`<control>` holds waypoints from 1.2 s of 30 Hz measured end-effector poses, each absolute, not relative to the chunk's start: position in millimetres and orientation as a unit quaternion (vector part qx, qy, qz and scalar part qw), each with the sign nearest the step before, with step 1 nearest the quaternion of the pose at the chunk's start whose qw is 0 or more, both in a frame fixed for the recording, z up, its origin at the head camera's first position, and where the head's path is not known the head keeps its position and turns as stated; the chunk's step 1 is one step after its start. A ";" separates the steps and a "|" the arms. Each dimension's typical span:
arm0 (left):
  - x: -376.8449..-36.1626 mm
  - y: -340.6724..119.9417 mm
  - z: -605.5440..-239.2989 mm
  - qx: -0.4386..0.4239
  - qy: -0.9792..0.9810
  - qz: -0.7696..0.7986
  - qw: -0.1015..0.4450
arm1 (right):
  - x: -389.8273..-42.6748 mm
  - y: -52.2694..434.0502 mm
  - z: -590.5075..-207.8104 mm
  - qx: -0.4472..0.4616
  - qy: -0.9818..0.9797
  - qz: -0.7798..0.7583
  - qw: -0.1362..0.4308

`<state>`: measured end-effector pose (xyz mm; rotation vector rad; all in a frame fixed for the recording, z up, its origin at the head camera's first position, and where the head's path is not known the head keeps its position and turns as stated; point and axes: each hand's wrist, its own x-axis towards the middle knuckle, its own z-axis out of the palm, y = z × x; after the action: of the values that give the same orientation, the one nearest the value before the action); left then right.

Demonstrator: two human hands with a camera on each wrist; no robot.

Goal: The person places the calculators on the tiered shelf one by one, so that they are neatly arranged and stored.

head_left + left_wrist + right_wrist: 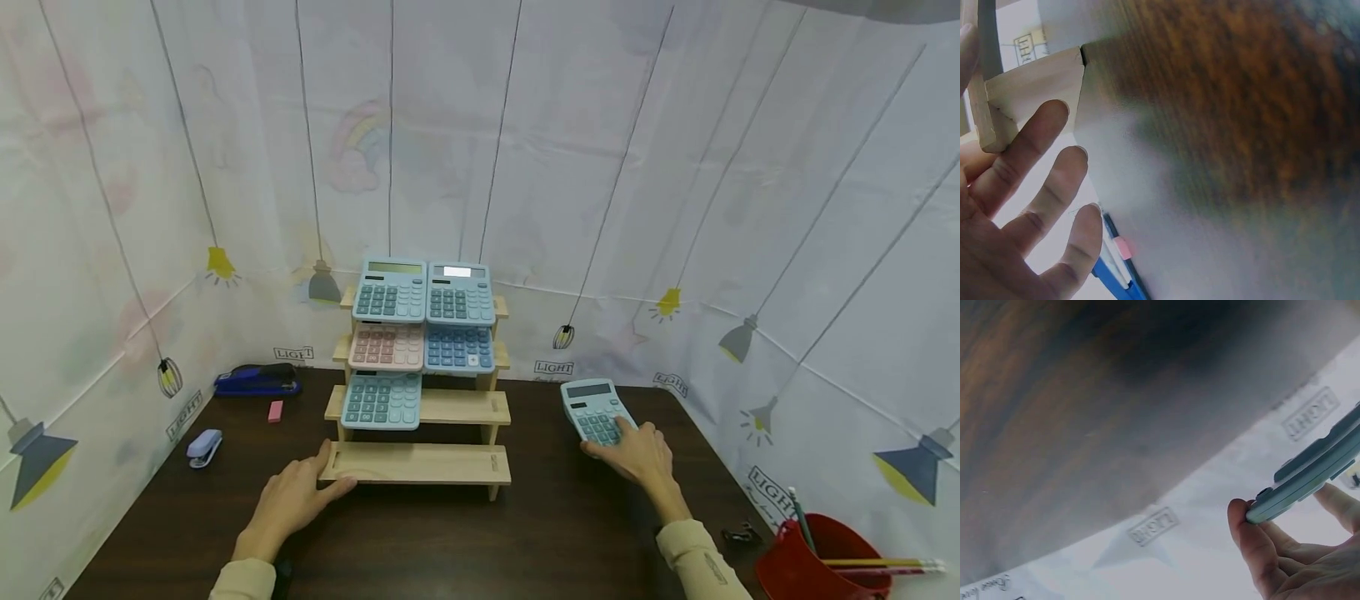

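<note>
My right hand (641, 456) grips a light blue calculator (588, 400) by its near edge, thumb on the key side and fingers underneath. In the right wrist view that calculator (1310, 470) appears edge-on, apart from the table. At the left end of the lowest tier of a wooden stepped rack (420, 463), my left hand (288, 498) touches the corner with thumb and index finger; its other fingers extend loosely beside the wood. Two light blue calculators (390, 290) lean on the top tier. Pink (387, 346) and darker blue (459, 348) calculators share the second. One light blue calculator (382, 401) sits on the third's left.
Left of the rack lie a blue stapler (257, 381), a pink eraser (275, 411) and a small lavender stapler (204, 447). A red bucket (821, 554) holding pencils is at the front right, near a small dark object (741, 534). Printed cloth (562, 167) surrounds the dark table.
</note>
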<state>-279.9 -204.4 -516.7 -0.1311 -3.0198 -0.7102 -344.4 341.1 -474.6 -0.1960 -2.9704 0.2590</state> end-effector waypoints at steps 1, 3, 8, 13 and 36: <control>-280.3 -204.3 -516.1 -0.042 -0.973 -0.228 0.018 | -342.5 338.1 -472.0 -0.064 -0.991 0.087 0.080; -280.5 -204.1 -514.9 -0.041 -0.973 -0.226 0.016 | -338.1 332.0 -467.3 -0.060 -0.991 0.088 0.087; -281.0 -204.0 -514.0 -0.038 -0.973 -0.227 0.010 | -328.2 317.9 -459.6 -0.059 -0.988 0.096 0.107; -281.5 -204.5 -514.4 -0.040 -0.973 -0.226 0.011 | -313.4 304.4 -456.0 -0.064 -0.985 0.111 0.118; -277.0 -202.8 -511.4 -0.045 -0.972 -0.231 0.016 | -266.6 217.4 -436.7 -0.002 -0.972 0.136 0.191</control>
<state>-277.0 -202.8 -511.4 -0.1395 -3.0222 -0.7188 -266.6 217.4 -436.7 -0.0061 -2.7310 0.3807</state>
